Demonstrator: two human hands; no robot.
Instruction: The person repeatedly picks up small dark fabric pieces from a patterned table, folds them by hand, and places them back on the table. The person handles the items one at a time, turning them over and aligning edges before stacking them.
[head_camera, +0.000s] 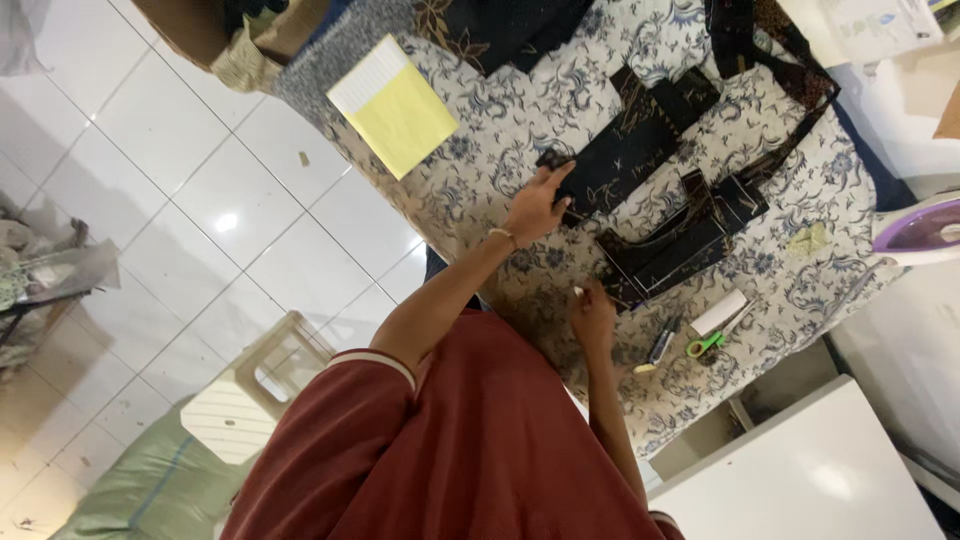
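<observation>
Tabletop (520, 120) under floral cloth carries black fabric pieces (640, 150), some stacked near the middle, none visibly joined; left hand (537, 205) presses one piece flat, grip spread; right hand (593, 318) pinches something small and pale, grip closed.

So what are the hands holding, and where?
The left hand presses on the near end of a black fabric piece. The right hand pinches something small and pale; what it is cannot be told.
</observation>
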